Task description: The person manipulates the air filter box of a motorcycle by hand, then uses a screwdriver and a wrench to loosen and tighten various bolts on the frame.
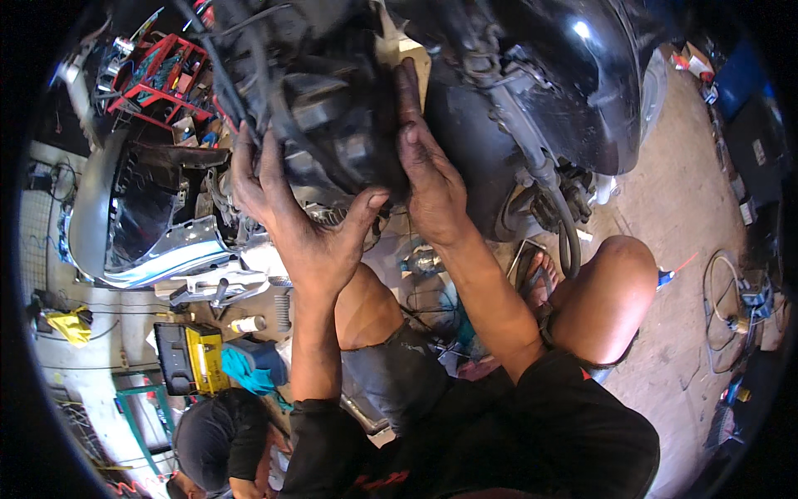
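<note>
I flank the bulky black plastic assembly (328,116), my left hand (303,237) spread at its left, right hand (434,187) unclenched at its right.

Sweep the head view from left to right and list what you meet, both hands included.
Crumpled yellow plastic bag → black-and-yellow rectangular box → person's bare left grip → bare right grip → glossy black curved plastic panel → looped greyish cable.

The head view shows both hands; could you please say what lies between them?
In the head view, a black part lies between the left hand and right hand.
</note>
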Motion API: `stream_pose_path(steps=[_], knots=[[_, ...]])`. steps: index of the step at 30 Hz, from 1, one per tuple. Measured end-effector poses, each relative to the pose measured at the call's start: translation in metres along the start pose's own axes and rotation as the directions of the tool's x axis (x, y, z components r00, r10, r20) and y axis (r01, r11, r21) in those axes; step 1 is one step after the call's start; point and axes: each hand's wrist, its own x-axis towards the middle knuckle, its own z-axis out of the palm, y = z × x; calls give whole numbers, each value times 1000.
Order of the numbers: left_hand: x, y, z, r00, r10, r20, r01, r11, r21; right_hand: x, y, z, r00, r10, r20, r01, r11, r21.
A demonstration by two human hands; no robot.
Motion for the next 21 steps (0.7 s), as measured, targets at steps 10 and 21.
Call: stream_pose_path(steps=[10, 21], knots=[[-2, 27, 18, 988, -151, 29, 147, 985, 92, -32, 33, 0, 995, 22, -100, -2, 982, 191], [-3, 52, 27, 951, -298, -82, 308, 938, 158, -87, 73, 60, 780, 487, -393, -426, 873, 238]])
